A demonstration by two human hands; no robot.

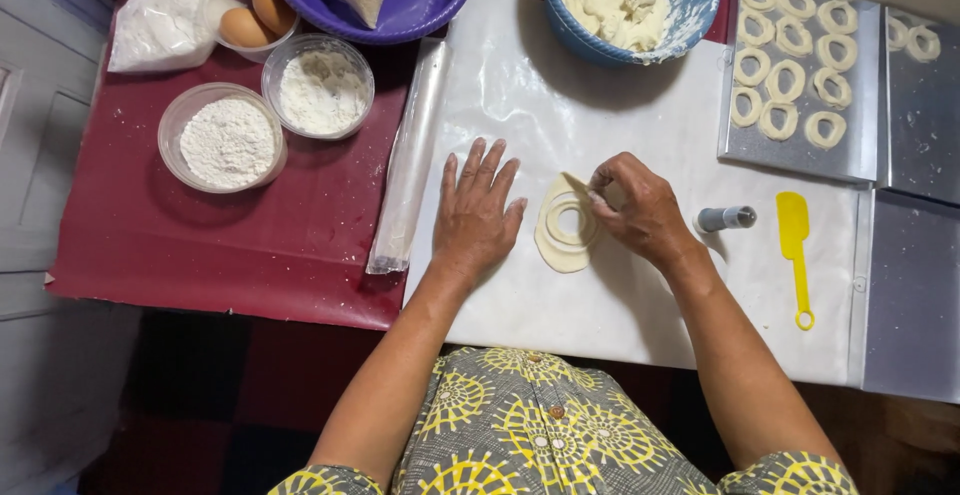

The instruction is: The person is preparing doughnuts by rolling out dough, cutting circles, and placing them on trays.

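We pressed our left hand flat, fingers spread and holding nothing, on the white plastic sheet, just left of the flattened dough round. Our right hand pinched the far edge of that round, which showed a ring cut into it and lay between both hands. To the right lay a small grey cylinder and a yellow spatula. Farther off sat a tray with dough rings and a blue bowl of dough.

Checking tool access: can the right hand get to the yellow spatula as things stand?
Probably yes. The yellow spatula lies uncovered just beyond the right hand, with only a small grey cylinder between them, easily passed.
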